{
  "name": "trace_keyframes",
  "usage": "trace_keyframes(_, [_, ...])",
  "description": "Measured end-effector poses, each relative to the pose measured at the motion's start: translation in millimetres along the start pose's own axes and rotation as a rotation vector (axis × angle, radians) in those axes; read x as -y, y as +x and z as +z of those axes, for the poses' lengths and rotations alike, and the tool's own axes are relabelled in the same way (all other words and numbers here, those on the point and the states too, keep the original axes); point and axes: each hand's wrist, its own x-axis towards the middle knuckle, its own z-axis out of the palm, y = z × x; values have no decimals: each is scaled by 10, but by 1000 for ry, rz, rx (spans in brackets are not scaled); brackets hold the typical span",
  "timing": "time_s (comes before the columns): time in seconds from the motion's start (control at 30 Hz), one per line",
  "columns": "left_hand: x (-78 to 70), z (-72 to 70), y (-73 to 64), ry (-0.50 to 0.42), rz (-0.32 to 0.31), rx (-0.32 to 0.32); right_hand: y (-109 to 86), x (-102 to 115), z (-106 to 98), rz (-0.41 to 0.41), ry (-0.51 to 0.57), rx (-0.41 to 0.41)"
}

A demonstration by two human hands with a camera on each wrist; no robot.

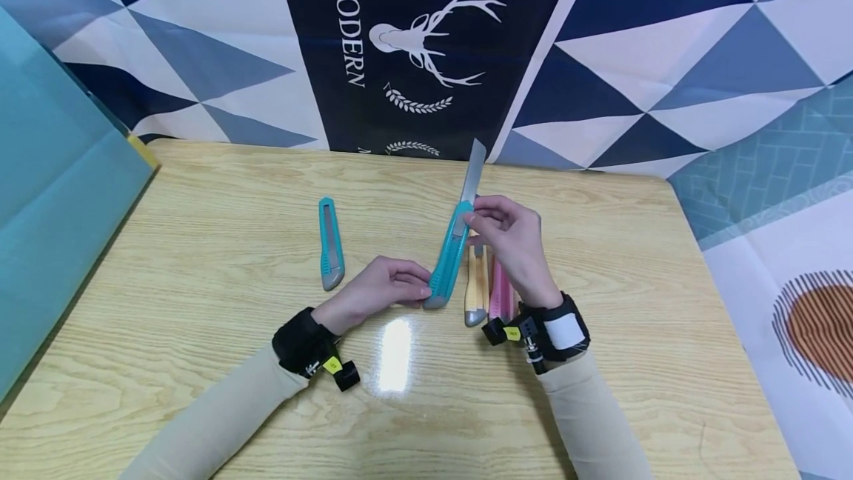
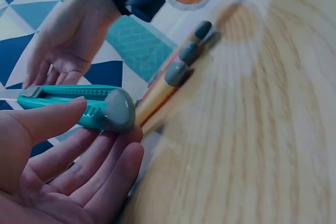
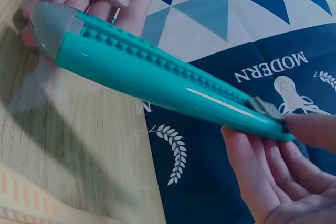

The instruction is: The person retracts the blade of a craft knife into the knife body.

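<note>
A teal utility knife (image 1: pixel 448 258) is held between both hands above the table, its long metal blade (image 1: pixel 473 169) extended toward the back wall. My left hand (image 1: pixel 376 291) pinches its grey end cap, with the thumb over the body and the fingers beneath in the left wrist view. Near the blade end, my right hand (image 1: pixel 516 247) grips the body, its thumb at the grey slider (image 3: pixel 266 107). Under and beside the right hand lie an orange utility knife (image 1: pixel 476 291) and a pink one (image 1: pixel 500 291), partly covered by that hand. Three grey end caps show there in the left wrist view.
Another teal utility knife (image 1: pixel 331 243), blade retracted, lies on the wooden table (image 1: pixel 220 243) to the left. A light-blue panel (image 1: pixel 60 191) borders the left side. Patterned cloth with a deer print (image 1: pixel 400 39) hangs along the back edge.
</note>
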Motion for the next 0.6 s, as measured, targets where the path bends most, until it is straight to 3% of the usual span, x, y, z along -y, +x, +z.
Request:
trace_keyframes(0.3, [42, 21, 33, 39, 16, 38, -83, 249, 63, -87, -31, 35])
trace_keyframes(0.6, [45, -11, 34, 298, 143, -114, -96, 274, 80, -155, -90, 87])
